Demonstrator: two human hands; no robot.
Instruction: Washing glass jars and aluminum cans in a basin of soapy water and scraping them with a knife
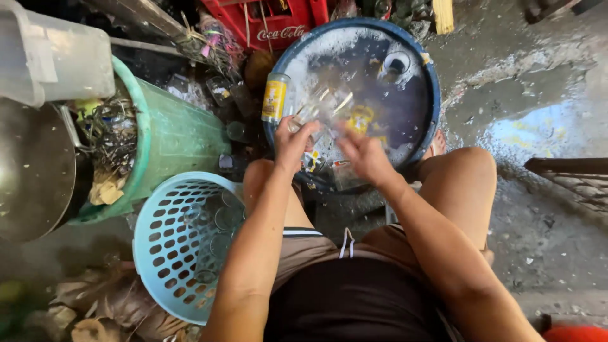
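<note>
My left hand (292,142) grips a clear glass bottle (316,104) over a blue tub (433,95) of soapy water. My right hand (362,155) is blurred beside it, fingers at the bottle's lower part, near a yellow label. A bottle with a yellow label (275,96) stands at the tub's left rim. Other bottles float in the foamy water. I am squatting, with both knees on either side of the tub.
A light-blue perforated basket (166,253) with clear glass bottles sits at my left. A green bin (177,136) full of scraps stands behind it, a red crate (266,22) at the back. The concrete floor (538,126) on the right is wet.
</note>
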